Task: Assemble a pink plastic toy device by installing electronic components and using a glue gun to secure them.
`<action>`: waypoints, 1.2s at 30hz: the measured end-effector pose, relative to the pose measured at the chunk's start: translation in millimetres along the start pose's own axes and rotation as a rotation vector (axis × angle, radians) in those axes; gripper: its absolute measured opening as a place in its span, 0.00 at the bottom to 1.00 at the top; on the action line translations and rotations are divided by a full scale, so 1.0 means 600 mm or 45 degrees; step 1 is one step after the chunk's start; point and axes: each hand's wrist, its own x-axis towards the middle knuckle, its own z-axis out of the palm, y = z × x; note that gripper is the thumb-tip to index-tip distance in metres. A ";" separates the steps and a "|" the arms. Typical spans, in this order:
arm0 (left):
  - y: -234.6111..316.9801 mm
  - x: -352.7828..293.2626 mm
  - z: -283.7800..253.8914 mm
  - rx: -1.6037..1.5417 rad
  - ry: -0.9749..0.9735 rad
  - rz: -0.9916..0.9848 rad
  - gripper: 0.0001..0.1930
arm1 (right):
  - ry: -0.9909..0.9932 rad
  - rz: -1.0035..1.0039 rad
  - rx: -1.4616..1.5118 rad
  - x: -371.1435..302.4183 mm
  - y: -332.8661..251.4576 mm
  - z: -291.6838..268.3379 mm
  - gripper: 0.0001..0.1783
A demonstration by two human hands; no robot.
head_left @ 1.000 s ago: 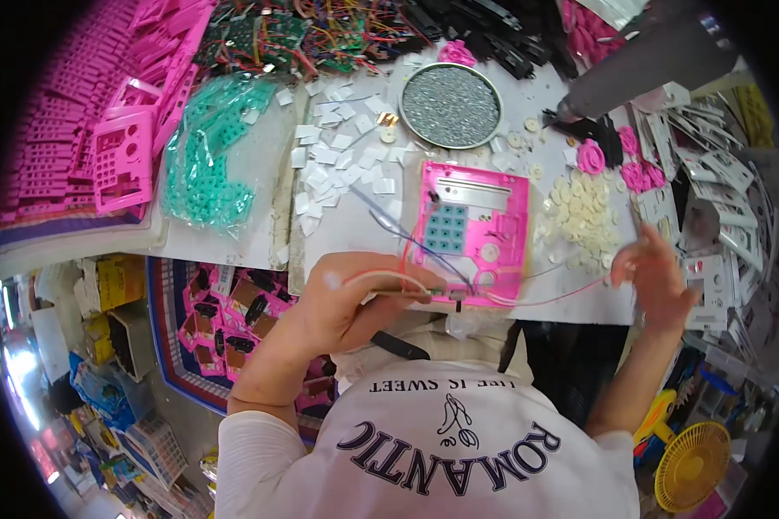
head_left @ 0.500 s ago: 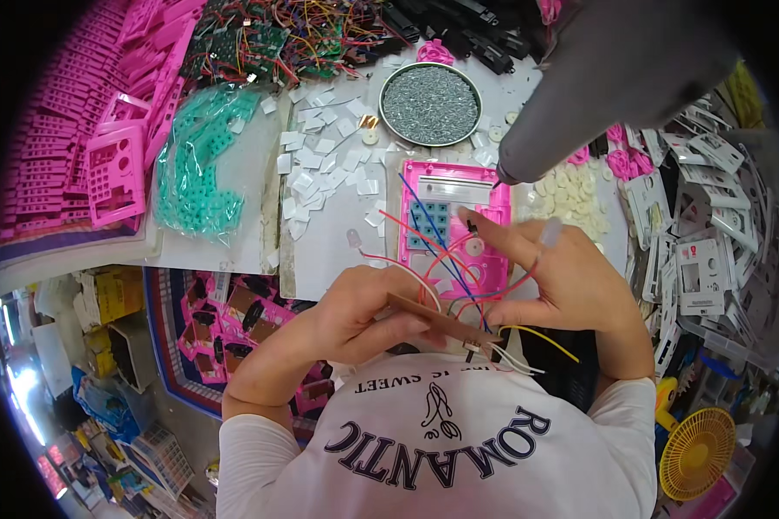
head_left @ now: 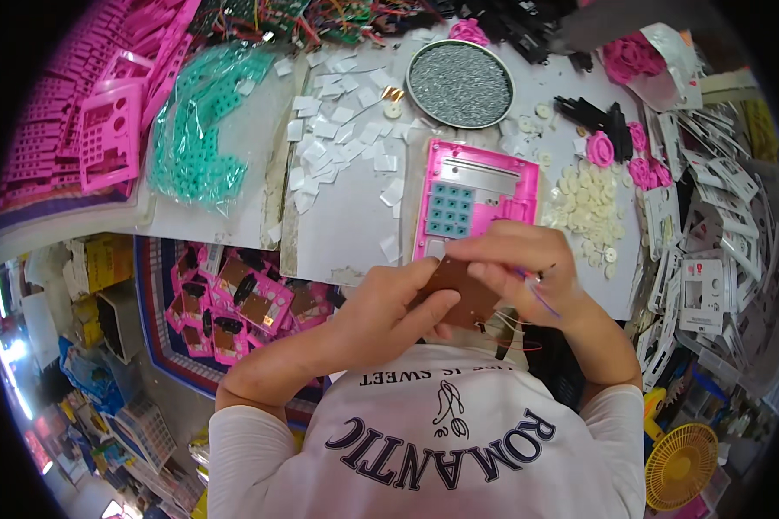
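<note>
My left hand [head_left: 396, 313] holds a brown circuit board [head_left: 469, 303], its thumb lying across the near face. At the board's upper corner, the bent fingers of my right hand [head_left: 532, 268] pinch the edge. Blue and red wires [head_left: 541, 298] stick out beneath the right palm; thin pale wires hang from the board's lower edge. Just beyond both hands lies a pink plastic casing [head_left: 529, 186], open side up, holding a grey-blue keypad [head_left: 449, 210]. My right hand covers its near part.
Beyond the casing stands a round tin [head_left: 459, 84] of small metal screws. White square pads [head_left: 342, 117] are scattered left, near a bag of teal keypads [head_left: 201, 147]. Cream discs [head_left: 587, 203] lie right. Pink casings [head_left: 112, 134] pile far left; a bin of pink assemblies [head_left: 234, 303] sits below the table.
The board has turned more face-up between my hands. My right hand has come in to the board's edge, gathering the loose wires. The grey tool overhead has moved up and away from the casing.
</note>
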 end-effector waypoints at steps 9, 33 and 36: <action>-0.033 -0.007 -0.004 -0.737 -0.084 -0.278 0.24 | 0.084 0.573 0.144 0.030 0.043 0.000 0.15; 0.023 -0.040 -0.068 0.923 0.229 -0.115 0.28 | 0.023 0.106 -0.917 0.082 0.107 -0.017 0.11; -0.011 0.015 -0.069 1.236 0.270 0.402 0.27 | 0.068 -0.113 -0.920 0.087 0.109 -0.017 0.12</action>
